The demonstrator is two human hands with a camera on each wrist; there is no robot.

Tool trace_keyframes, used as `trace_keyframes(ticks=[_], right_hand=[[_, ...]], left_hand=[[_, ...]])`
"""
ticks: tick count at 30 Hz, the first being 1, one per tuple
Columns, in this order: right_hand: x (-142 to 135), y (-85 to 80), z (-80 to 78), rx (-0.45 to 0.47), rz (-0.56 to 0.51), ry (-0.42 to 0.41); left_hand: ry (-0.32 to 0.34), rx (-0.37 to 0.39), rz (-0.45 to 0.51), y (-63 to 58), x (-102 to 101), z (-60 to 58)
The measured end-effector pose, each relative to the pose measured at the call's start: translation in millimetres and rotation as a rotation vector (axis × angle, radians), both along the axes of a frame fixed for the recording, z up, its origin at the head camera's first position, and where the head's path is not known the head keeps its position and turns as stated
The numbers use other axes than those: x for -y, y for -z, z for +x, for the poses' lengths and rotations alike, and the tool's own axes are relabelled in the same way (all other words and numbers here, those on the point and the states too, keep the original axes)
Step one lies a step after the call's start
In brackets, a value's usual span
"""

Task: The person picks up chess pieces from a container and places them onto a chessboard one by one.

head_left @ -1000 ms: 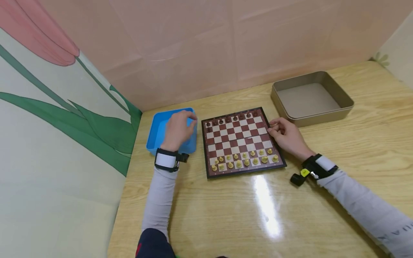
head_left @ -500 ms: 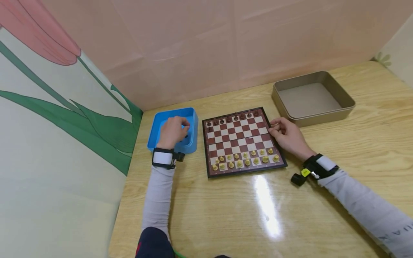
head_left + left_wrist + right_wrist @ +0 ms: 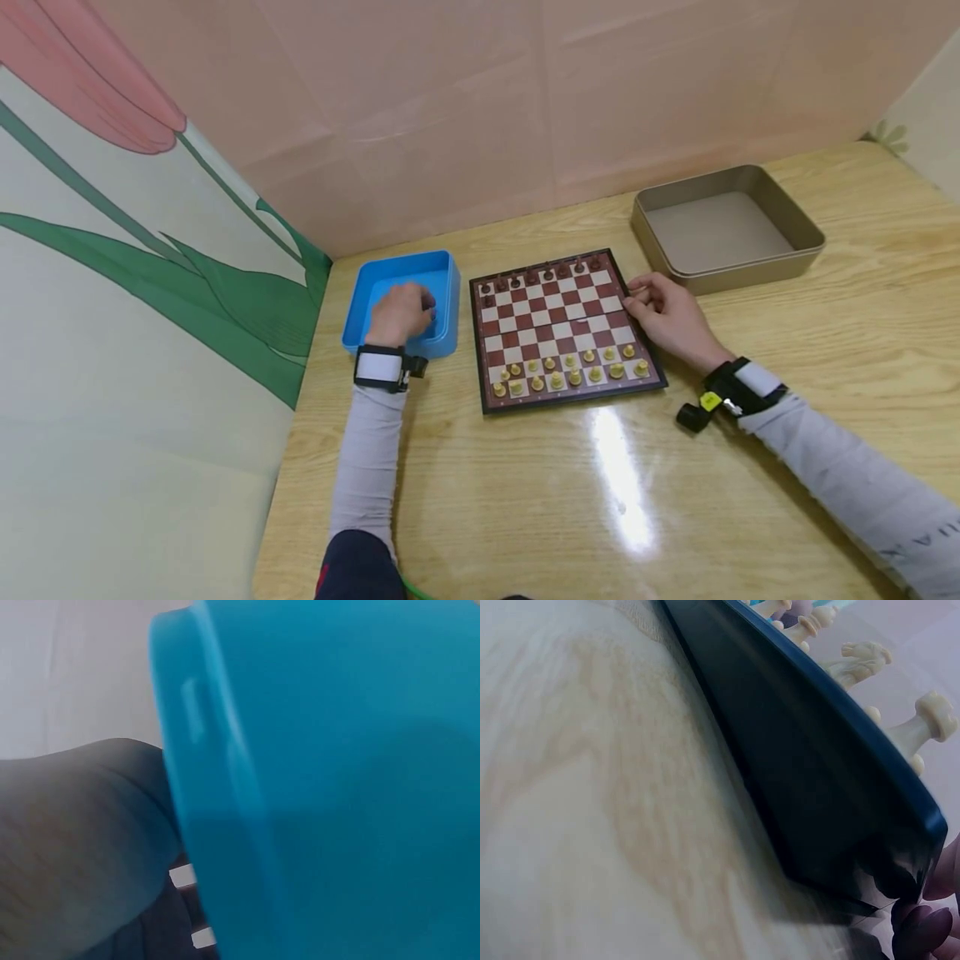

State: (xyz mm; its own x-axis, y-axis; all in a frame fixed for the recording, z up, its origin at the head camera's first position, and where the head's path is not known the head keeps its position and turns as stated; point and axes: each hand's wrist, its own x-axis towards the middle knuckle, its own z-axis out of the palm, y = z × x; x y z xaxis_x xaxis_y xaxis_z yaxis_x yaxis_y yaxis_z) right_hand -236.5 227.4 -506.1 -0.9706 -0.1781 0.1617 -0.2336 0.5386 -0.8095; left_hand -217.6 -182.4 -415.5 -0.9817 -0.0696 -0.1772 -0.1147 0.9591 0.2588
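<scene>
My left hand (image 3: 397,315) reaches down into a blue plastic box (image 3: 450,329), fingers bent downward. Its fingertips are mostly hidden, and whether they pinch anything cannot be made out. In the left wrist view the box wall (image 3: 360,765) blocks the fingers. To the right lies a chessboard (image 3: 555,332) with a black rim. My right hand (image 3: 666,321) grips the board's right edge between thumb and fingers; fingertips (image 3: 922,930) meet the black rim in the right wrist view. Pale gold chess pieces (image 3: 574,377) fill the near rows. Dark brown chess pieces (image 3: 532,276) line the far row.
A brown-grey rectangular tin (image 3: 765,265) stands behind and right of the board. The wooden table (image 3: 525,500) meets a pink covered wall (image 3: 450,125) at the back and a painted panel (image 3: 150,375) on the left.
My left hand has come down from above the blue box's right side into it, moving slightly left. A small dark item seen by its fingers earlier is now mostly covered. My right hand stays put.
</scene>
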Motion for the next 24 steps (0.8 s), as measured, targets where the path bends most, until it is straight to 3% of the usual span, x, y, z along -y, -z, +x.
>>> trace_keyframes(ticks=[24], right_hand=[[0.6,0.8,0.5,-0.004,-0.002,0.005]], left_hand=[[-0.023,0.009,-0.04,6.9,0.6,-0.5]])
